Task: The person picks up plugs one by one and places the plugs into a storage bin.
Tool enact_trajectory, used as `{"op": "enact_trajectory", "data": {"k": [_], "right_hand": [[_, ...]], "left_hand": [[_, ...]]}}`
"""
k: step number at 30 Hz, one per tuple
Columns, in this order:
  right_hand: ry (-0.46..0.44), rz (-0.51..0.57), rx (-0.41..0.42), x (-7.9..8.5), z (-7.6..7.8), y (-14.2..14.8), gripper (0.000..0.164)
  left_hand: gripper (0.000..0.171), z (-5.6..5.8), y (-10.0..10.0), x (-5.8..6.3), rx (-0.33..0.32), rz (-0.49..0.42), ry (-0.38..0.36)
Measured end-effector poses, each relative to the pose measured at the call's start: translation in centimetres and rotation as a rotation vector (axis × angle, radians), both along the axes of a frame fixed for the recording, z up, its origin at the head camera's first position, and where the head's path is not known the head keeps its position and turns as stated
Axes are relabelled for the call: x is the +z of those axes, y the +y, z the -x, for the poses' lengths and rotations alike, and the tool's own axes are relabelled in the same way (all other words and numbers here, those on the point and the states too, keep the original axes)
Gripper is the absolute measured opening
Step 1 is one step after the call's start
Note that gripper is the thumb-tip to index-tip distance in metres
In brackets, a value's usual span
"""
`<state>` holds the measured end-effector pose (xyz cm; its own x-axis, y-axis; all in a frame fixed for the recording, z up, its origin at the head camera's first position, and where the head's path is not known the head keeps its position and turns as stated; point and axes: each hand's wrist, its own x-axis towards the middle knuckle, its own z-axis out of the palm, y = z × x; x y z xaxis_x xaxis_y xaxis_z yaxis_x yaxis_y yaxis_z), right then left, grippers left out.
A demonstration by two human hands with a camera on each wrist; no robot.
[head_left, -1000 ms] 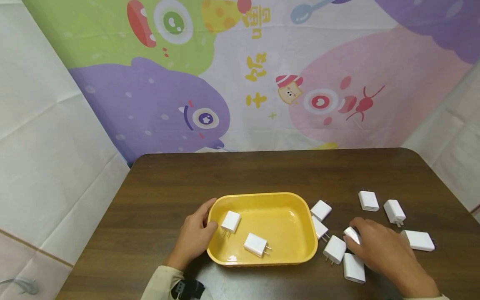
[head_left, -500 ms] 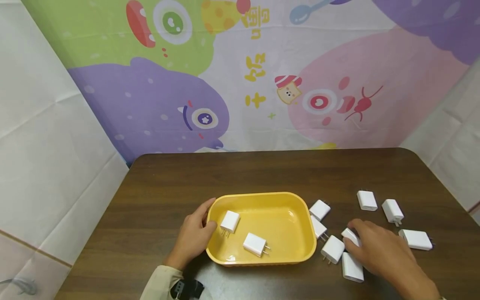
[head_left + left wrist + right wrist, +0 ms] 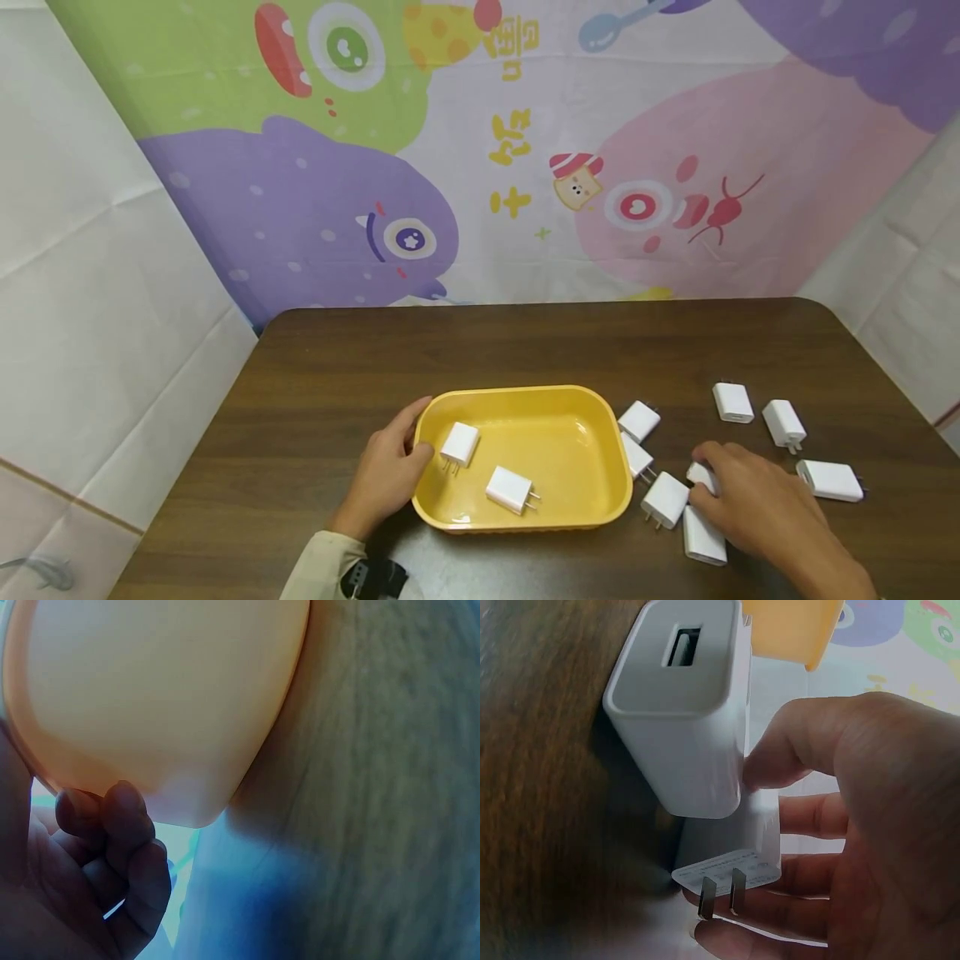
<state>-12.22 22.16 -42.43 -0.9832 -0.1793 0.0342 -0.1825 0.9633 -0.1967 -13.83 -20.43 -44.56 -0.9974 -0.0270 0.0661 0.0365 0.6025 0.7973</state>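
My left hand (image 3: pixel 390 462) grips the left rim of a yellow plastic basin (image 3: pixel 555 417), with the thumb at the rim. In the left wrist view, curled fingers (image 3: pixel 124 810) meet the basin's edge (image 3: pixel 187 750). Two white USB chargers, one at the left (image 3: pixel 460 443) and one near the front (image 3: pixel 510 488), lie inside it. Right of the basin, my right hand (image 3: pixel 761 496) pinches another white charger (image 3: pixel 702 476) between thumb and fingers. Its two metal prongs show in the right wrist view, where a nearer charger (image 3: pixel 679 712) partly covers it.
Several more white chargers lie on the brown wooden table (image 3: pixel 450 350): a group including one charger (image 3: pixel 666 500) between the basin and right hand, others such as a charger (image 3: pixel 830 481) beyond that hand. A cartoon-printed cloth (image 3: pixel 517 250) hangs behind the table.
The charger in my right hand has tilted slightly between the fingers, and that hand has shifted only a little. My left hand and the basin hold the same place.
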Motion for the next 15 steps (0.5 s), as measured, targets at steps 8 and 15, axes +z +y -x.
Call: {"op": "enact_trajectory", "data": {"k": [8,15], "right_hand": [[-0.016,-0.003,-0.006,-0.13,0.17,0.1,0.039],[-0.045,-0.01,-0.016,-0.13,0.34,0.27,0.046]], "left_hand": [[0.058,0.02,0.02,-0.06,0.001,-0.008,0.003],[0.058,-0.04,0.07,0.01,0.004,-0.014,0.006]]}}
